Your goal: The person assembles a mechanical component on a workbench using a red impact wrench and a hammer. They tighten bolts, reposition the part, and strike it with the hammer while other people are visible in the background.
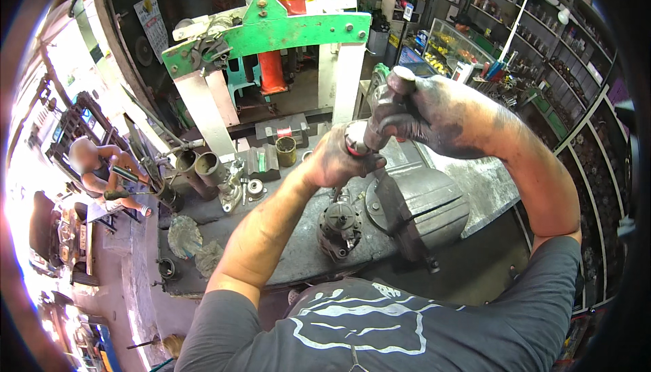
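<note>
Both my hands are raised together over the workbench [285, 270], smeared with dark grease. My right hand [424, 114] is closed round a dark metal tool with a rounded end [402, 79]; its exact kind does not show. Just below and left of it, my left hand [338, 158] is closed round a metal part with a red ring [355, 139], mostly hidden by the fingers. The tool meets or overlaps this part. Under my hands, a round metal assembly [341, 221] stands on the bench. A dark bar [399, 206] slants beside it, across a large ribbed cylindrical housing [437, 202].
A green and white press frame [271, 36] rises behind the bench. Metal sleeves [210, 167], a bearing-like ring [255, 189] and rags [186, 236] lie on the left. Another person [102, 165] sits at far left. Stocked shelves [542, 53] line the right wall.
</note>
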The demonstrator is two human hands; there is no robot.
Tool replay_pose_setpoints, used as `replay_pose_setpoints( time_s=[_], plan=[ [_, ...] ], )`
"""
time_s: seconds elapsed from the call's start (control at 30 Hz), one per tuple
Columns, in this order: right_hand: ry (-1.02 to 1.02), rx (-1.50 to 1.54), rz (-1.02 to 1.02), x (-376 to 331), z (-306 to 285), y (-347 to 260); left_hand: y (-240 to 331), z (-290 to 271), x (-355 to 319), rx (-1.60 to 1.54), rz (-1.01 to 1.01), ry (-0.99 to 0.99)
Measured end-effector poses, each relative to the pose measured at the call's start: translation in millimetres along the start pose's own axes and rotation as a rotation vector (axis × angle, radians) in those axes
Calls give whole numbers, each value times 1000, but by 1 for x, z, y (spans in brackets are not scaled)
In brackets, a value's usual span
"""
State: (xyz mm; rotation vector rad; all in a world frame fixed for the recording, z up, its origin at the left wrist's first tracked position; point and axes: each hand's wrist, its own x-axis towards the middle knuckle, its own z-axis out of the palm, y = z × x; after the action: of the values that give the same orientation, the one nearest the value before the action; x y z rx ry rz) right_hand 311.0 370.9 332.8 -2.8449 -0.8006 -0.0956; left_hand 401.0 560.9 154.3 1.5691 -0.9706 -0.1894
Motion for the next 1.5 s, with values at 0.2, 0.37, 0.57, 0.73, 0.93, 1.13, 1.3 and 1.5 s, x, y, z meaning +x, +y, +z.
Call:
replay_pose_setpoints(
  time_s=[0.2, 0.37, 0.57, 0.73, 0.93, 1.13, 1.3, 1.5],
  plan=[
    [3, -44, -89, 4, 10, -4, 0, 20, -21, 272, 189, 402],
    [42, -201, -140, 10, 7, -14, 4, 27, -31, 244, 118, 481],
    [25, -169, -146, 8, 5, -23, 8, 7, -38, 254, 90, 312],
    [-17, -13, -88, 12, 6, -16, 0, -9, -26, 0, 105, 83],
    [-106, 72, -205, 13, -7, -15, -9, -11, -22, -33, 35, 45],
    [-128, 178, -279, 24, -6, -3, -16, -31, -12, -341, 73, -115],
    [-178, 51, -415, 34, -23, -4, -10, -8, -21, 23, 135, 107],
    [63, 591, -371, 49, -1, 13, -7, -1, -25, 273, 82, 155]
  ],
)
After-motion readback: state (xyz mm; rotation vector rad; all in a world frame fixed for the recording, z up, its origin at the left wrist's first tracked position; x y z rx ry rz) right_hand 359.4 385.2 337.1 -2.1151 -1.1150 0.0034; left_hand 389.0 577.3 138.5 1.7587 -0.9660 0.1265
